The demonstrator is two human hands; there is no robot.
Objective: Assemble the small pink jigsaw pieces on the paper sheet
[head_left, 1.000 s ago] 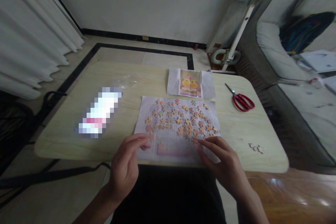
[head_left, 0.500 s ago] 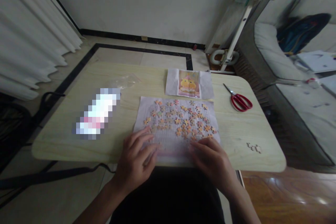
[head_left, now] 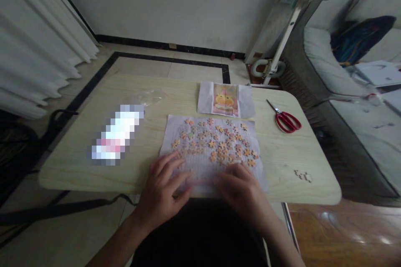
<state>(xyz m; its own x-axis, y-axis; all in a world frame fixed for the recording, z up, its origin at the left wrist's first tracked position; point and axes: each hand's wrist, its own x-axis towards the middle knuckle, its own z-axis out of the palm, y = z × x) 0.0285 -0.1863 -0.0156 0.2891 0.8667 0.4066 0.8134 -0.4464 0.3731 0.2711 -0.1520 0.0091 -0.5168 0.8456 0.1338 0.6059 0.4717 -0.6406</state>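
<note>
Many small jigsaw pieces [head_left: 222,144], mostly orange and yellow, lie scattered over a printed paper sheet [head_left: 200,175] on the table. My left hand [head_left: 164,179] rests on the sheet's near left part, fingers spread and apart, holding nothing. Over the sheet's near right part is my right hand [head_left: 239,185], below the densest pieces. Its fingers are curled together and its fingertips blurred; anything between them cannot be made out. Behind the sheet lies a picture card [head_left: 225,99] showing two yellow figures.
Red-handled scissors [head_left: 286,121] lie at the right of the wooden table [head_left: 291,154]. A few joined puzzle pieces [head_left: 303,176] sit near its right corner. On the left are a pixelated bright object [head_left: 117,133] and a clear plastic bag [head_left: 148,97]. A sofa [head_left: 354,133] stands at the right.
My right hand has shifted left and slightly toward the middle of the sheet, uncovering more of the sheet's lower right corner. My left hand has hardly moved.
</note>
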